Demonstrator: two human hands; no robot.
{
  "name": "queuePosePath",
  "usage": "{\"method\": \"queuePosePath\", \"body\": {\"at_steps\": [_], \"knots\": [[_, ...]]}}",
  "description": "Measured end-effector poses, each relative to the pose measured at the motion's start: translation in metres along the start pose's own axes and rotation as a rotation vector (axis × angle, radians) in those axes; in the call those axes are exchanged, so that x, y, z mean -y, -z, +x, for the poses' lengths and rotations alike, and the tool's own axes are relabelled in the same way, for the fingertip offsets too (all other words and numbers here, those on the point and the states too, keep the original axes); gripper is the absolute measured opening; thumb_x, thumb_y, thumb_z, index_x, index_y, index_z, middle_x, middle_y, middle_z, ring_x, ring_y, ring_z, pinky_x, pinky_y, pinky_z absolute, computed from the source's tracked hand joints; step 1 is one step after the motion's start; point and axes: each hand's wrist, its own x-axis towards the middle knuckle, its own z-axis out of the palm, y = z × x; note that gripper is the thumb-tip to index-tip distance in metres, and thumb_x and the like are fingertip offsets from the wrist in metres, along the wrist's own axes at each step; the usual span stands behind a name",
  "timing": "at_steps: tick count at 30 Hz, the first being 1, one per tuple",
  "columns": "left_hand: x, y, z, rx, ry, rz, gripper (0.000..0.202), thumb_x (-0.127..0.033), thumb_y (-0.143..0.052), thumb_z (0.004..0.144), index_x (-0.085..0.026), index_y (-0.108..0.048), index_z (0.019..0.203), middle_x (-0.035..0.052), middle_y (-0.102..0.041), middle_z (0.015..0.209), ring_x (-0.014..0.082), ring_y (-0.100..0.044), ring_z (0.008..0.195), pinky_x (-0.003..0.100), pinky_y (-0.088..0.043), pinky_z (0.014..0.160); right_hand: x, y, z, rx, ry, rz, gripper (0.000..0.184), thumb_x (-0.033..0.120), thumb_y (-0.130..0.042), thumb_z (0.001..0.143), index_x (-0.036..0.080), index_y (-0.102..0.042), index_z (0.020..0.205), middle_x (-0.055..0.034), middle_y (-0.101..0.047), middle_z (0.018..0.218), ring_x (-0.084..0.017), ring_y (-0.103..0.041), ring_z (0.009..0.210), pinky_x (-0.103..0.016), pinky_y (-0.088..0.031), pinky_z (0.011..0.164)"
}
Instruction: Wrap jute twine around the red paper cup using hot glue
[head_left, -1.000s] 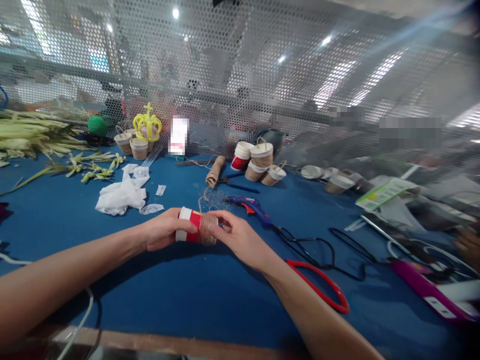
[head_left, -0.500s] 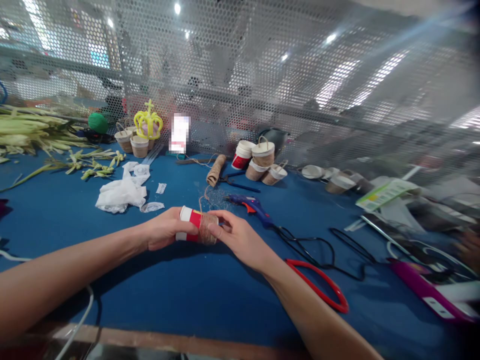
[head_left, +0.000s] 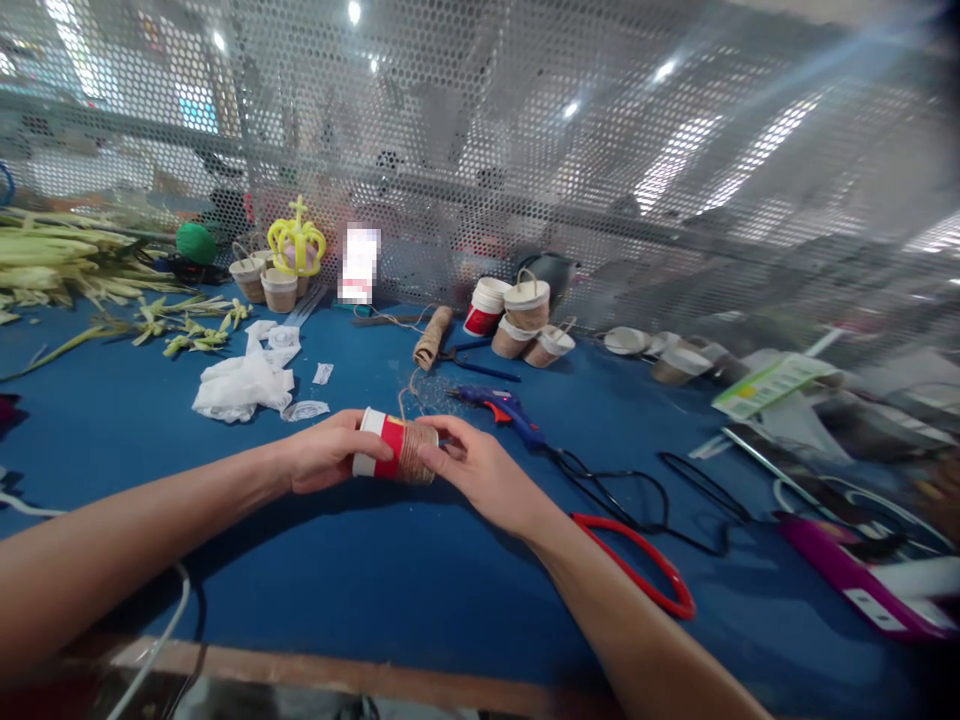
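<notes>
A red and white paper cup [head_left: 391,436] lies on its side between my two hands, above the blue table. Brown twine [head_left: 417,450] is wound round its right half. My left hand [head_left: 330,450] is closed on the cup's white left end, thumb across the red band. At the twine-wrapped end, my right hand [head_left: 469,460] grips with thumb and fingers; some fingertips are hidden behind the cup. A loose strand runs from the cup up toward a twine roll [head_left: 433,338]. Just right of the strand rests a blue glue gun [head_left: 504,410].
Twine-wrapped cups [head_left: 528,305] stand behind the glue gun, beside dark pliers [head_left: 480,365]. White lace [head_left: 244,385] and corn husks [head_left: 67,255] lie left, near a yellow crown [head_left: 297,245]. A red loop [head_left: 645,570], black cable [head_left: 607,485] and purple item [head_left: 847,570] occupy the right.
My hands still hold the cup in nearly the same place. The cup looks slightly turned, and my left thumb sits a little higher on it.
</notes>
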Motion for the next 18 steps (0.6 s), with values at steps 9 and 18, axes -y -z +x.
{"method": "queuePosePath", "body": {"at_steps": [9,18], "knots": [[-0.003,-0.005,-0.003,-0.183,0.021,0.057,0.022,-0.032,-0.065,0.065,-0.010,-0.063,0.069,0.0027,-0.063,0.062,0.0108,-0.054,0.056,0.021,-0.039,0.055,-0.004,-0.012,-0.007,-0.129,0.358,-0.393,0.041,0.028,-0.062,0.071,0.022,-0.045,0.107,-0.0072,-0.051,0.108,-0.022,-0.048,0.102,-0.040,-0.039,0.089],[0.001,-0.005,-0.001,-0.244,0.017,0.096,0.018,-0.026,-0.065,0.061,-0.009,-0.059,0.061,-0.0008,-0.056,0.051,0.0072,-0.048,0.046,0.019,-0.032,0.047,-0.003,-0.012,-0.008,-0.091,0.373,-0.419,0.042,0.024,-0.063,0.069,0.022,-0.042,0.106,-0.0068,-0.048,0.107,-0.020,-0.047,0.101,-0.037,-0.038,0.089]]}}
